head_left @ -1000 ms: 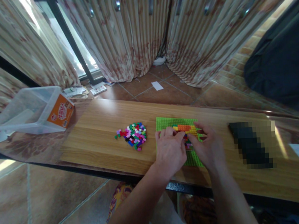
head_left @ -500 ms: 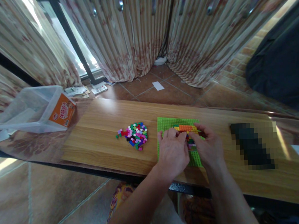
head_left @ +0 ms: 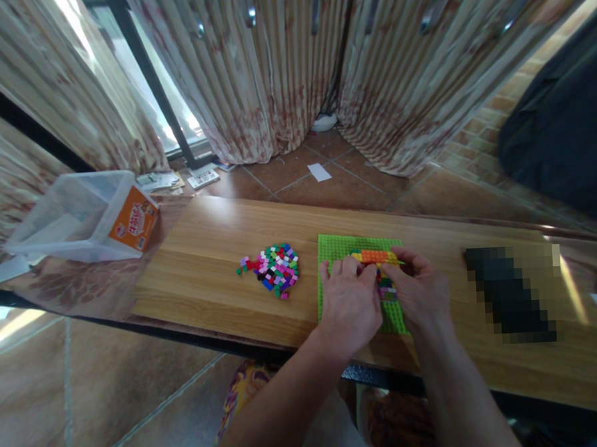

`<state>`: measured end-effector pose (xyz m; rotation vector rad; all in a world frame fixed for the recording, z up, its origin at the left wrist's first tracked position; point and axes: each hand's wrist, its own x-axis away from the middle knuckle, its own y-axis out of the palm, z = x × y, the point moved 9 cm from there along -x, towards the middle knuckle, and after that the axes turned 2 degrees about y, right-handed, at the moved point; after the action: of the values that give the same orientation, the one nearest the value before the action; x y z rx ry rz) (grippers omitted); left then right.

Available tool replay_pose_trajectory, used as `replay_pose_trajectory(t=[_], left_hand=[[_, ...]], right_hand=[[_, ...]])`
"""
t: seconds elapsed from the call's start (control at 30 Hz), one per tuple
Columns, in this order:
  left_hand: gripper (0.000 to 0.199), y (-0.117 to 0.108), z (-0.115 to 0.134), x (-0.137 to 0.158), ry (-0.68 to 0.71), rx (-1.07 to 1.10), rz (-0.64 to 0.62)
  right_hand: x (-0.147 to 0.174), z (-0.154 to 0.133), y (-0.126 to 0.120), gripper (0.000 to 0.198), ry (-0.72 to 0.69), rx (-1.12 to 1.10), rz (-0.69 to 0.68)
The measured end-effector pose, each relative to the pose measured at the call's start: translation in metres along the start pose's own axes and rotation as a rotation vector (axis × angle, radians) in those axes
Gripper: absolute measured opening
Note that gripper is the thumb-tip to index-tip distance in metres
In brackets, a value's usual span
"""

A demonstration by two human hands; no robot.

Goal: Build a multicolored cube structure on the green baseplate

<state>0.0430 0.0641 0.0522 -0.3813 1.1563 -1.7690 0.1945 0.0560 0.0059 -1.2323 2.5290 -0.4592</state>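
Observation:
A green studded baseplate (head_left: pixel 337 245) lies on the wooden tabletop in front of me. Orange and yellow toy bricks (head_left: pixel 377 255) form a block on its upper part, with purple, green and dark ones lower down, partly hidden by my hands. My left hand (head_left: pixel 353 302) lies over the plate's left half, its fingers curled and their tips at the bricks. From the right, my right hand (head_left: pixel 421 289) reaches in with thumb and forefinger closed around the brick block's right end. The two thumbs nearly meet; any small brick between the fingertips is hidden.
A loose pile of small coloured bricks (head_left: pixel 279 268) lies left of the plate. Farther left stands a clear plastic bin (head_left: pixel 79 245) with an orange label. On the right is a dark, pixelated object (head_left: pixel 512 295). Curtains (head_left: pixel 271 85) hang beyond the table (head_left: pixel 191 276).
The whole view has shifted slightly, so things appear a little farther right. Both hands stay at the bricks in almost the same pose.

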Motion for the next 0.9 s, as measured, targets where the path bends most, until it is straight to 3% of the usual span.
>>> replay_pose_trajectory(t=[0.23,0.33,0.4,0.47,0.57,0.63,0.77,0.9], left_hand=[[0.028,-0.007,0.001,0.004,0.011,0.064,0.05],[0.024,-0.022,-0.005,0.004,0.012,0.173,0.151],[0.024,-0.038,-0.021,0.002,-0.018,0.303,0.266],[0.022,-0.055,-0.051,0.002,-0.124,0.487,0.406],[0.017,-0.072,-0.109,0.009,-0.382,0.838,0.606],[0.014,-0.072,-0.138,0.015,-0.536,1.104,0.651],[0.011,-0.076,-0.164,0.028,-0.694,1.448,0.67],[0.013,-0.084,-0.176,0.035,-0.723,1.494,0.637]], right_hand=[[0.008,-0.012,-0.015,0.044,0.007,0.202,0.103],[0.02,-0.048,-0.028,0.038,-0.186,0.227,0.274],[0.033,-0.075,-0.025,0.03,-0.323,0.167,0.295],[0.045,-0.095,-0.007,0.022,-0.379,0.125,0.172],[0.067,-0.116,0.044,0.019,-0.482,0.152,-0.157],[0.081,-0.119,0.075,0.02,-0.542,0.2,-0.308],[0.083,-0.1,0.117,0.025,-0.531,0.345,-0.392],[0.077,-0.085,0.141,0.027,-0.505,0.436,-0.42]])
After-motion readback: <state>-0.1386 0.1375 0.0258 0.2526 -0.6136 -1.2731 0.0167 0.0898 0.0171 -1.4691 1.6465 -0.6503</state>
